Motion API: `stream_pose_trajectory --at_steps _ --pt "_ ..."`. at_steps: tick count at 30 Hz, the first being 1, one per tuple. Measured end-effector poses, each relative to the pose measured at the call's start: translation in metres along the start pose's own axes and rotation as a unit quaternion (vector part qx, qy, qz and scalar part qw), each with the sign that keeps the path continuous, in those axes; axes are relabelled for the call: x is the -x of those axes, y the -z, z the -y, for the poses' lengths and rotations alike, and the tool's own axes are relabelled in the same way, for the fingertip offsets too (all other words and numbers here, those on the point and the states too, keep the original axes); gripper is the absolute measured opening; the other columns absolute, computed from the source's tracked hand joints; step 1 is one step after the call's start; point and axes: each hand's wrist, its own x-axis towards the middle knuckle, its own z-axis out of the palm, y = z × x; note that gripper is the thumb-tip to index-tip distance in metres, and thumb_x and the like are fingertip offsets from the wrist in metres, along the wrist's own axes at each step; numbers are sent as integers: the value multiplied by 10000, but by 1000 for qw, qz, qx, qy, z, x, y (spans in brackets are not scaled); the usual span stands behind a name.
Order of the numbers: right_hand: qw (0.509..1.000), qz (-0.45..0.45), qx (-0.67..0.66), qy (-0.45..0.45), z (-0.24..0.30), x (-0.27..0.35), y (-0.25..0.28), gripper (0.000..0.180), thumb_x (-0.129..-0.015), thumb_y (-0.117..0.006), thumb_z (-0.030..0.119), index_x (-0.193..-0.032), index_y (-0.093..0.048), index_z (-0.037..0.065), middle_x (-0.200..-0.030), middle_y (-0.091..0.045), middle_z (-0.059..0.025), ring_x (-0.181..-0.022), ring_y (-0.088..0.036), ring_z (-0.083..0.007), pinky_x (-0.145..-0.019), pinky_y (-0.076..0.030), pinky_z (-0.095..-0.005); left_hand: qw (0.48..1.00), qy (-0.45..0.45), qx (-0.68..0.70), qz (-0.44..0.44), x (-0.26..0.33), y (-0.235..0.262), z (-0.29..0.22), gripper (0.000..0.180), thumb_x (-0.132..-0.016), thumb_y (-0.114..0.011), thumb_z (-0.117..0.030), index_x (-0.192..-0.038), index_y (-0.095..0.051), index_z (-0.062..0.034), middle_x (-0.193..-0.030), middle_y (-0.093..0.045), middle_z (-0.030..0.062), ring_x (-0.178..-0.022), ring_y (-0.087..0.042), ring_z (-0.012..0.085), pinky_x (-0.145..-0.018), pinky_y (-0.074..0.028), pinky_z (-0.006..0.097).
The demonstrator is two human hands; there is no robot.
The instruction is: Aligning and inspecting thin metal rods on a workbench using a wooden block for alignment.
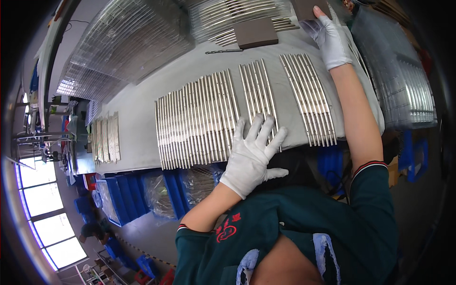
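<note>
My left hand (254,156), in a white glove, has its fingers spread over the lower ends of the middle group of shiny metal rods (256,90). Its fingertips appear to rest on them. Stretched to the far right, my right hand (331,42) wears a white glove with the thumb tip bare. It grips a dark brown block (306,8), the thumb over the face and the other fingers mostly hidden. A wide row of rods (197,121) lies left of my left hand, and a narrower group (308,99) lies to its right.
A second brown block (256,33) sits on rods at the back, beside a dark drill bit (223,51). Clear plastic trays (128,42) are stacked far left, and more plastic trays (399,71) stand right. Blue crates (123,199) stand below the table's front edge.
</note>
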Motion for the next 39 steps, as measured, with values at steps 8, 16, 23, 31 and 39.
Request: stream_pose_trajectory --at_steps 8,16,23,31,39 --pt "1000 12 23 -2 1 4 -3 552 -920 -708 249 -1349 -495 -26 -1258 -597 -130 -1157 -597 -260 -1067 -453 -400 999 42 -23 14 11 3 5 1030 -629 -755 -642 -1450 -419 -119 -1417 -432 212 -1362 -371 422 -1121 -229 631" --pt "998 15 51 -12 -2 5 -5 582 -921 -706 276 -1357 -480 -36 -1284 -582 -127 -1140 -588 -254 -1074 -437 -396 996 -66 55 -14 -19 -14 -15 959 -697 -753 -582 -1458 -396 -119 -1442 -410 217 -1373 -350 433 -1144 -237 597" --pt "999 12 46 -18 4 8 -8 588 -925 -699 272 -1360 -472 -51 -1287 -585 -151 -1181 -583 -257 -1088 -431 -396 997 59 -3 -43 15 4 12 1045 -632 -769 -632 -1451 -411 -90 -1403 -425 247 -1351 -376 437 -1099 -254 631" --pt "998 27 46 -18 -1 8 -7 526 -941 -681 243 -1346 -501 -41 -1276 -604 -134 -1147 -604 -245 -1065 -452 -386 984 162 -61 -42 46 1 35 1140 -621 -699 -737 -1481 -375 -62 -1436 -409 276 -1351 -367 452 -1090 -210 681" --pt "998 24 42 -36 -6 5 0 510 -942 -685 245 -1345 -525 -24 -1282 -614 -107 -1168 -598 -228 -1077 -415 -387 996 75 -4 -42 19 -9 15 1134 -597 -752 -688 -1493 -370 -108 -1444 -419 213 -1370 -350 445 -1116 -232 640"
